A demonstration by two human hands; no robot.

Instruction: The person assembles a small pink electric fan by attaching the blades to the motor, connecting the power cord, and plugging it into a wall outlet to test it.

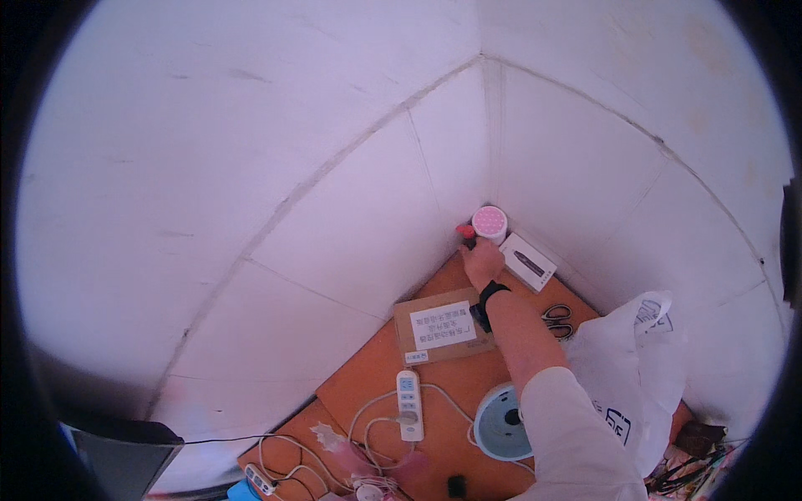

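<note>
My right hand is stretched into the corner of an orange-brown tabletop, a black watch or band on its wrist. Its fingers are around a small black object with a red top, mostly covered by the hand. Just behind the knuckles stands a white canister with a pink dotted lid. A white box with a picture of a dark pen-like device lies to the right of the hand. Under the forearm is part of a cardboard box with a printed white label. My left hand is out of view.
Scissors lie right of the forearm, by a white plastic bag. A power strip with trailing cables and a light-blue round container are nearer. Two white walls meet behind. A dark screen stands lower left.
</note>
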